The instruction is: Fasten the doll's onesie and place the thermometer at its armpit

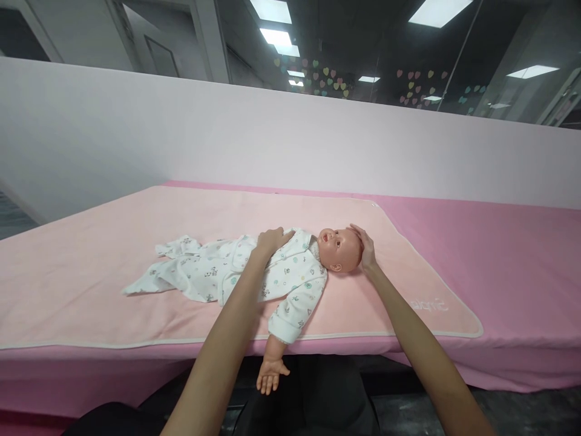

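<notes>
A baby doll (339, 249) lies on its back on a peach mat, its head to the right and its legs to the left. It wears a white printed outfit (290, 275), and the trouser ends look flat. One doll arm (272, 366) hangs over the table's near edge. My left hand (273, 241) rests on the doll's chest, fingers stretched out and nothing gripped. Against the crown of the doll's head lies my right hand (365, 247), open and cupped along it; part of its palm is hidden.
The peach mat (113, 224) with pale edging covers much of the pink-sheeted table (499, 266). Behind stands a low white wall (318, 145) with dark glass (354, 36) above, bearing heart stickers. My legs (322, 393) are under the near edge.
</notes>
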Action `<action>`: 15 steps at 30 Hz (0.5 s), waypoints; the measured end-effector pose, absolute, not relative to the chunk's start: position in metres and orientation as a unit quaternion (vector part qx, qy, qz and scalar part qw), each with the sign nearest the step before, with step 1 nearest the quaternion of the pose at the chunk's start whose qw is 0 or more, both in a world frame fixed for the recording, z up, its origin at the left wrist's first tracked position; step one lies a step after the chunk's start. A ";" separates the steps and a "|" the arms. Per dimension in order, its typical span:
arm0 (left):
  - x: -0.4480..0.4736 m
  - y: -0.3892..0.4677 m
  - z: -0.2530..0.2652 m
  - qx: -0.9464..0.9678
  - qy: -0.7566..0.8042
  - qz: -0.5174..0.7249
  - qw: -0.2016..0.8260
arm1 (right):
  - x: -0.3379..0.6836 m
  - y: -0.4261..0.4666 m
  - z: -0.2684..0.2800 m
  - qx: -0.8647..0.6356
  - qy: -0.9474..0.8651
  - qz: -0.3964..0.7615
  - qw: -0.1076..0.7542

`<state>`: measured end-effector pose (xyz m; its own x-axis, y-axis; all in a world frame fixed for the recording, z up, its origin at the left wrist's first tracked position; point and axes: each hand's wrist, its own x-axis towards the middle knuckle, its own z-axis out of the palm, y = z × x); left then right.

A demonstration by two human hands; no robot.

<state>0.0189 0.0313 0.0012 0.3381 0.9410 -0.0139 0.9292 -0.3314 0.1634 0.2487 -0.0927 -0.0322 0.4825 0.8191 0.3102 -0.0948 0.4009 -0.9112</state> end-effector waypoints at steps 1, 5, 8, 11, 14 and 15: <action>0.019 0.031 0.001 0.816 0.572 0.043 0.071 | 0.246 -0.094 -0.032 -0.448 -0.412 0.320 0.726; 0.019 0.030 0.002 0.820 0.566 0.046 0.072 | 0.240 -0.097 -0.033 -0.440 -0.421 0.324 0.724; 0.019 0.030 0.001 0.818 0.569 0.044 0.069 | 0.241 -0.096 -0.034 -0.442 -0.419 0.325 0.724; 0.019 0.031 0.001 0.817 0.572 0.039 0.066 | 0.241 -0.096 -0.034 -0.444 -0.417 0.335 0.719; 0.020 0.032 0.001 0.817 0.572 0.037 0.066 | 0.241 -0.096 -0.032 -0.446 -0.416 0.329 0.721; 0.019 0.032 0.001 0.816 0.572 0.037 0.065 | 0.242 -0.095 -0.031 -0.447 -0.414 0.325 0.724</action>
